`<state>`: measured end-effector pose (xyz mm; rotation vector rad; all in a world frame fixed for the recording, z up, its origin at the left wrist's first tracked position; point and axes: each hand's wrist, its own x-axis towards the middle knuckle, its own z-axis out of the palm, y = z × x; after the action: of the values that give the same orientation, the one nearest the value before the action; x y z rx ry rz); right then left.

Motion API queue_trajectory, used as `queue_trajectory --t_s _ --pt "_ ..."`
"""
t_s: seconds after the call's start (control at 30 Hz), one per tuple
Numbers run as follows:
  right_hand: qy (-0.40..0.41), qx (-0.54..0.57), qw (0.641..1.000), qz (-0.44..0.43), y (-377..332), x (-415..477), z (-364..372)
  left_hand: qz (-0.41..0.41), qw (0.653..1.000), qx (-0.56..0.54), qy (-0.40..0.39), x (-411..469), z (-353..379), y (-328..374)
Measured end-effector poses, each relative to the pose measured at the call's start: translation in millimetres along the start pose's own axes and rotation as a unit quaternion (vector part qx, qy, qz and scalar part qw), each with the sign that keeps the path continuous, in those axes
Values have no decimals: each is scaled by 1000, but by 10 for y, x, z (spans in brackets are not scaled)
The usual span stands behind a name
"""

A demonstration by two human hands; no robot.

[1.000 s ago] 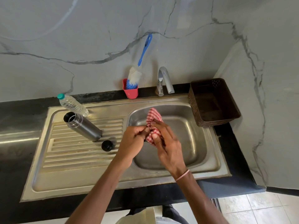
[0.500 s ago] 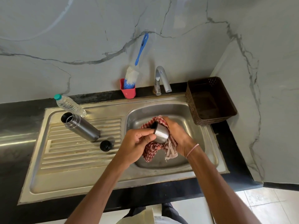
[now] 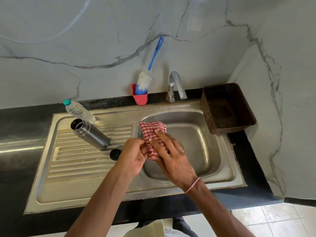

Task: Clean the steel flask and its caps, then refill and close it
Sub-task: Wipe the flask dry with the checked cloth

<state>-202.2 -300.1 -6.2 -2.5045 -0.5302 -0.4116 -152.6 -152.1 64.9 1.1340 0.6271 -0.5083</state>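
Two hands, left and right, over the sink, both clenched round a checked cloth

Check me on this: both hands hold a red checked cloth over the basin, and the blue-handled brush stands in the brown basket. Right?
Not quite. The head view shows the brush standing in the red cup, not the brown basket. The left hand and right hand do hold the red checked cloth over the basin.

Veined marble walls, black counter, tiled floor.
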Motion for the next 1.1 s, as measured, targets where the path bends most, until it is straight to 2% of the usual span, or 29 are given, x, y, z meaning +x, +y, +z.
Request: queue_trajectory --t_s 0.07,0.13,0.2,0.27,0.33,0.37,0.47,0.5,0.57,0.67,0.7,0.77,0.83,0.87,0.9,0.97,1.0,1.1 --pt "-10 -17 1000 -17 18 -28 34 -8 1000 -9 16 38 -26 -14" --pt "-14 2 1000 5 -11 35 18 -3 1000 12 -1 34 -35 -24" --pt "7 80 994 76 -67 178 -40 8 998 53 -18 36 -46 -37" --pt "11 183 966 182 -82 388 -135 31 995 85 -44 41 -61 -43" --pt "-46 287 906 308 -29 593 -220 64 990 112 -59 40 -72 -48" --pt "-77 343 860 371 3 680 -267 80 987 124 -65 43 -78 -50" --pt "-157 502 688 500 111 838 -426 156 965 186 -102 53 -104 -62" --pt "-176 533 649 515 137 857 -470 204 945 233 -108 74 -122 -71" --pt "-194 551 624 519 192 856 -505 318 874 350 -113 129 -167 -87" --pt "-231 488 642 544 230 833 -484 426 763 474 -109 189 -233 -141" --pt "-247 466 644 554 225 831 -483 440 743 492 -108 204 -243 -156" --pt "-241 482 643 543 238 854 -439 458 742 480 -94 200 -239 -178" --pt "-182 514 653 526 180 895 -388 440 785 430 -75 187 -202 -187" --pt "-137 492 688 515 139 910 -347 407 822 391 -72 188 -179 -183" --pt "-92 443 744 491 93 913 -302 362 864 343 -72 196 -161 -174" --pt "-8 317 862 396 3 855 -210 269 932 229 -80 214 -132 -128" --pt "23 265 902 341 -32 809 -171 226 955 175 -77 202 -114 -86" --pt "69 171 958 221 -122 663 -69 129 990 35 -47 127 -53 35"
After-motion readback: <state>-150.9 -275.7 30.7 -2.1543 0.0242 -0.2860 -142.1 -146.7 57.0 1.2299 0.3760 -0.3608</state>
